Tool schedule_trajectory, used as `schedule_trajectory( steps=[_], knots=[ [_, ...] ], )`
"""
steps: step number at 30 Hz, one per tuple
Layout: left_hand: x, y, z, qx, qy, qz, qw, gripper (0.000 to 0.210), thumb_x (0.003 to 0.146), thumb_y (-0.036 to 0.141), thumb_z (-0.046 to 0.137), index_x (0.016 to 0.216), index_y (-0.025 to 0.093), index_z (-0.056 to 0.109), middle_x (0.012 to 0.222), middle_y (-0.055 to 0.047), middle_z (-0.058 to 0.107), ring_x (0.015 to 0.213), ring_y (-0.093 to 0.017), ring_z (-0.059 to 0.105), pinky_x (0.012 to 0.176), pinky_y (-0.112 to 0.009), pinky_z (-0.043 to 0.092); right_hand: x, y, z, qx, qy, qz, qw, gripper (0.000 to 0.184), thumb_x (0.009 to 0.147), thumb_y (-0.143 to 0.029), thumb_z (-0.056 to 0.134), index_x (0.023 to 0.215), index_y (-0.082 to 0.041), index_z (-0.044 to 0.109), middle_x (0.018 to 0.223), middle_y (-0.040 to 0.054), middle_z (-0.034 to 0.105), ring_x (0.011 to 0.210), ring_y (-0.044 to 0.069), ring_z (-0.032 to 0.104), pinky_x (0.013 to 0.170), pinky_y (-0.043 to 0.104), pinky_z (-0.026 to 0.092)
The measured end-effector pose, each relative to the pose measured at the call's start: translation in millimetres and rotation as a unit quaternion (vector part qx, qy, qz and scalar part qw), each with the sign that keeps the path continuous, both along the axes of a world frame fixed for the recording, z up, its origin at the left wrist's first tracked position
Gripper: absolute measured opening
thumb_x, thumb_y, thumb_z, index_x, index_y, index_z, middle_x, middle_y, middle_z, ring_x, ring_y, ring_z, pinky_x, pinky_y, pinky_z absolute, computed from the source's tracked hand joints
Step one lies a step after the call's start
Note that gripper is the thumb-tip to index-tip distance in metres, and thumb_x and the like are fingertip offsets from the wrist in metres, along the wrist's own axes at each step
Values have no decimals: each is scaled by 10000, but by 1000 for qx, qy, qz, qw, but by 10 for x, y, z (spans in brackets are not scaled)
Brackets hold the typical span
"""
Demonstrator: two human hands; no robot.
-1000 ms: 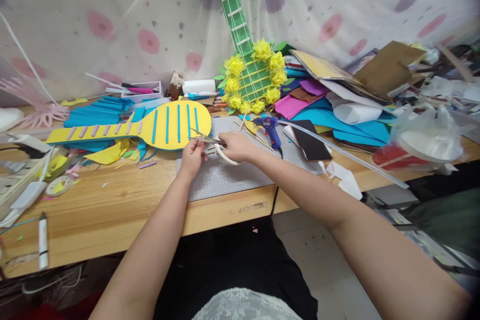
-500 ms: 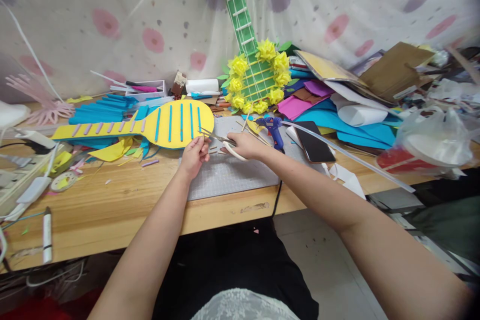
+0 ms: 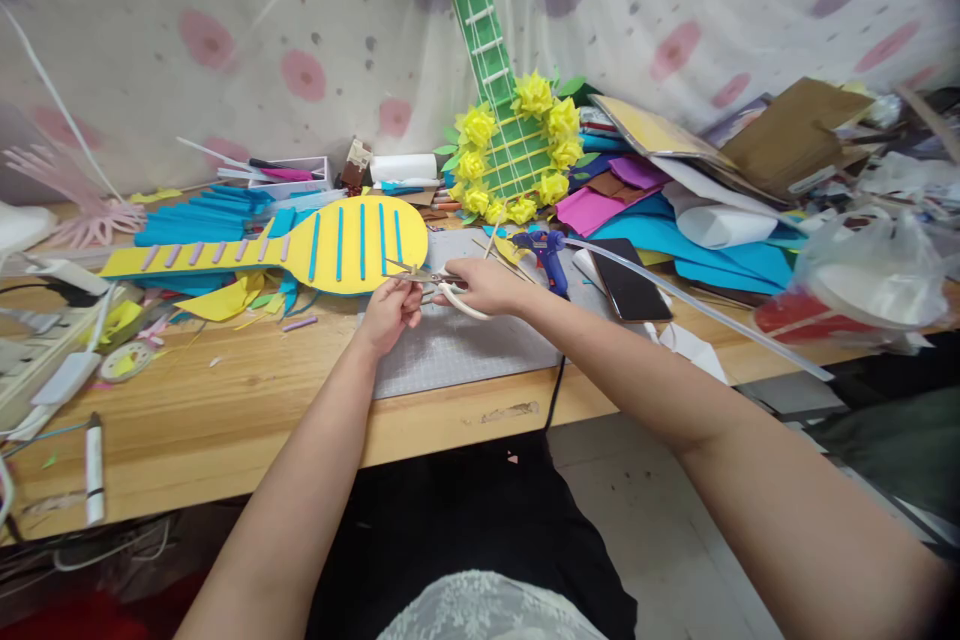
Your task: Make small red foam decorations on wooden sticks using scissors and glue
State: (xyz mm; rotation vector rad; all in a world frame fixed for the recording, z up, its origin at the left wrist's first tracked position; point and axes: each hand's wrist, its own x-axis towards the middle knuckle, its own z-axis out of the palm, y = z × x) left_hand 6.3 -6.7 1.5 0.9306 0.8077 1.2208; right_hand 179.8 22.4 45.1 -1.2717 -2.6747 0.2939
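My right hand (image 3: pixel 487 287) grips scissors (image 3: pixel 424 275) with white handles, their blades pointing left. The blades look parted and lie right over the fingertips of my left hand (image 3: pixel 391 314). Those fingers are pinched together on something small and thin that I cannot make out. Just behind them lies a yellow paddle-shaped cutout like a small guitar (image 3: pixel 349 245), with blue strips across its body and lilac strips along its neck. Under both hands is a grey cutting mat (image 3: pixel 450 360).
A blue glue gun (image 3: pixel 550 260) and a black phone (image 3: pixel 630 280) lie right of my hands. Behind stands a green guitar (image 3: pixel 517 155) ringed with yellow paper flowers. Coloured sheets (image 3: pixel 720 260) and a bagged cup (image 3: pixel 832 300) are at right; a white marker (image 3: pixel 94 470) lies front left.
The scissors have moved slightly left, and their blades now reach over my left fingertips and look wider apart. My left hand stays nearly in place.
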Motion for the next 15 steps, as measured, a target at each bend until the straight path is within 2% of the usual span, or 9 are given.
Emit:
schedule_trajectory(
  steps=[4,9,15],
  knots=[
    [-11,-8,20,-9,-9,-8,1000,200,716,309,624,698,119,565,478,79,245,391,-31,219,315,-147,297,25,8,18,2,-13,12,1000,486,788,-603,433,896,-147,565,911,94,634,780,169,535,596,235,253],
    [-23,-30,66,-28,-39,-42,998,213,696,307,653,683,113,566,485,77,233,392,-27,219,299,-128,273,68,39,10,-8,-15,47,999,503,791,-620,410,881,-148,560,895,94,627,768,169,532,604,237,265],
    [-49,-43,100,-60,-69,-83,992,205,714,277,648,661,113,536,508,74,202,394,-25,214,287,-104,246,89,48,2,2,-2,57,998,484,796,-602,423,891,-147,558,886,87,618,782,168,529,626,238,274]
  ],
)
